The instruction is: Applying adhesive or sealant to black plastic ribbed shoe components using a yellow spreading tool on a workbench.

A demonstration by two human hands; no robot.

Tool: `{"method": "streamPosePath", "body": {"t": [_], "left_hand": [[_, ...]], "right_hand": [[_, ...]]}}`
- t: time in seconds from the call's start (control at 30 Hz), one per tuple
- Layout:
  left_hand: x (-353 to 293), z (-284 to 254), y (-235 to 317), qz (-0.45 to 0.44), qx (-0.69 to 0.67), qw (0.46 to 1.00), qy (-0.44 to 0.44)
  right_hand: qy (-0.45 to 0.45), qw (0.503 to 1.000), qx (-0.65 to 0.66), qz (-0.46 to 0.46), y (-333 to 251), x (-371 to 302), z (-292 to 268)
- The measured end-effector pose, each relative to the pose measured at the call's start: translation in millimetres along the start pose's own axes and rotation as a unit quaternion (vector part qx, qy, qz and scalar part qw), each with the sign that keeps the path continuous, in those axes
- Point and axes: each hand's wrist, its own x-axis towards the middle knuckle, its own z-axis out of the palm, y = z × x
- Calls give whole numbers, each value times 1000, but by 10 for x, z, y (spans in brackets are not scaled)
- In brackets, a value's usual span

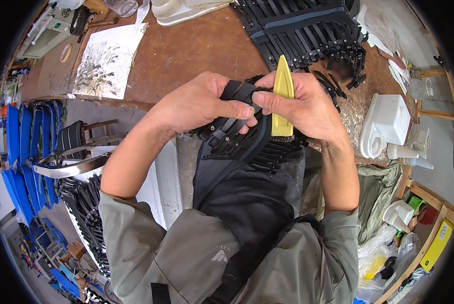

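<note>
Over my lap, both hands are closed on a black strapped piece (255, 144) with thin strips and small metal rivets; it looks like a shoe upper, though I cannot tell for sure. The fingers of my left hand (201, 104) pinch its black straps from the left. Thumb and fingers of my right hand (310, 106) grip the straps from the other side. That same hand also keeps hold of a yellow-handled brush (282, 99), its pointed end up and its short dark bristles down by the black piece. Some of the right fingers are hidden behind the brush.
A brown worktable (201, 45) lies ahead, bearing a pile of similar black strapped pieces (303, 38), a stained paper sheet (108, 63) and a white plastic bottle (386, 124) lying at the right. Blue pieces (27, 144) and more black strapped ones (80, 213) are stacked at the left.
</note>
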Motion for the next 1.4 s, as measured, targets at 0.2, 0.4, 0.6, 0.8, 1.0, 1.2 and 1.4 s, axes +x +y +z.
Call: {"method": "streamPosePath", "body": {"t": [0.2,0.4,0.6,0.8,1.0,1.2,1.4], "left_hand": [[34,15,32,7,-15,1000,-23],[-5,46,78,-14,-24,1000,-14],[43,66,67,-21,-28,999,-36],[23,105,110,-29,-24,999,-23],[48,86,81,-26,-43,998,-28],[37,90,108,-23,-51,998,-21],[-24,121,130,-6,-42,999,-11]], "right_hand": [[0,1000,4,6,21,-57,-52],[107,988,-107,-25,-90,-196,-200],[157,971,60,-172,-248,-351,-214],[154,978,-14,-140,-180,-210,-79],[193,969,-31,-150,-218,-220,-105],[229,966,3,-120,-208,-231,-196],[298,945,-37,-133,-143,-258,-282]]}}
